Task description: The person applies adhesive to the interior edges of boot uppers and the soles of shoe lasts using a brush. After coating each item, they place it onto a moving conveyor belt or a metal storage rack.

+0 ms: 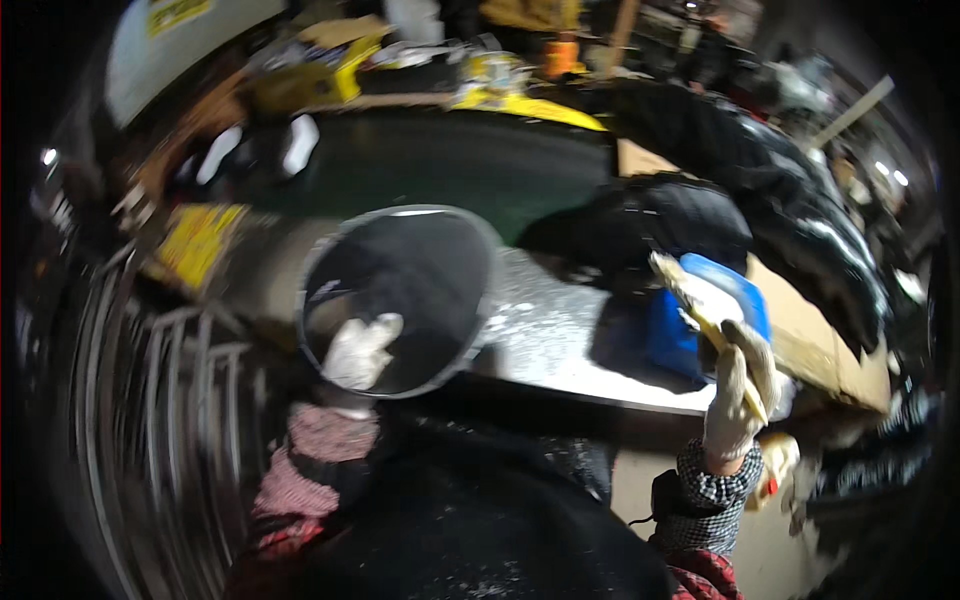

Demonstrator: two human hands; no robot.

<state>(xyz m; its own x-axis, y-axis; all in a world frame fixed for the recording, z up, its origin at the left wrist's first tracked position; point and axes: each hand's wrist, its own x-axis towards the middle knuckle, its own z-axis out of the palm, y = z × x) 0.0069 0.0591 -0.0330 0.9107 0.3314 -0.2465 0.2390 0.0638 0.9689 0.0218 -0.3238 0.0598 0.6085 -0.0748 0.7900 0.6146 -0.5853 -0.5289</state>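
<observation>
My left hand (360, 354), in a whitish work glove, grips a dark grey bucket (478, 300) at its near rim. Some of the glove's fingers show inside the bucket; the rest of the grip is hidden. The bucket is tilted with its wide mouth toward me. In my gloved right hand (741, 385) is a brush (684, 290) with a yellowish handle, its pale, frayed head pointing up and left. The brush is in front of a blue container (672, 335) that stands beside a black plastic bag (665, 215).
A shiny metal ledge (560, 330) runs between bucket and container, before a dark green belt-like surface (430, 160). Cardboard (815, 330) and large black bags (790, 195) lie at right. Metal rails (190, 400) stand at left. Yellow sheeting (530, 105) and clutter line the back.
</observation>
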